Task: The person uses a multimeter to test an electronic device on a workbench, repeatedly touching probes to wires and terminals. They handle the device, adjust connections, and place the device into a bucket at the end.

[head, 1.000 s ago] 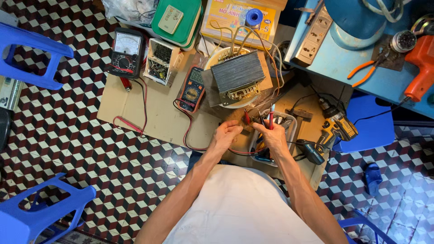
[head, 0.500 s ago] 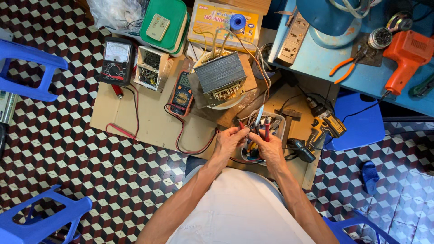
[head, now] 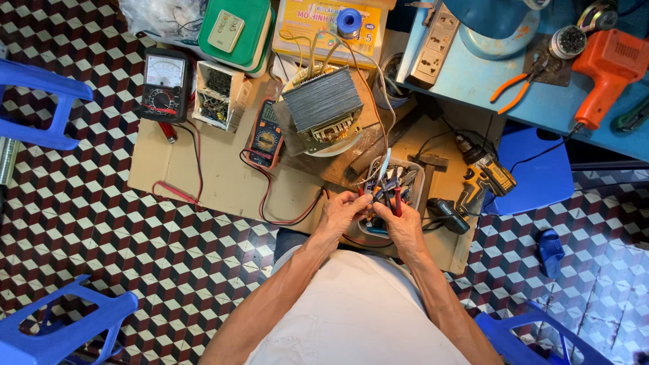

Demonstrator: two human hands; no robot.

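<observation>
Both hands were bunched together just past the person's lap, right over a clear plastic tub (head: 414, 177) of hand tools. The left hand (head: 343, 211) looked pinched on something small, maybe a wire end, too tiny to tell. The right hand (head: 403, 226) was closed round a red-handled tool (head: 396, 201), pliers or cutters I'd guess. Looked like mid-job to me: the transformer (head: 322, 107) just beyond sat on its white dish with loose leads sticking up, nothing tidied. The digital multimeter (head: 266, 134) and analog meter (head: 163, 84) lay further out on the cardboard (head: 216, 176).
</observation>
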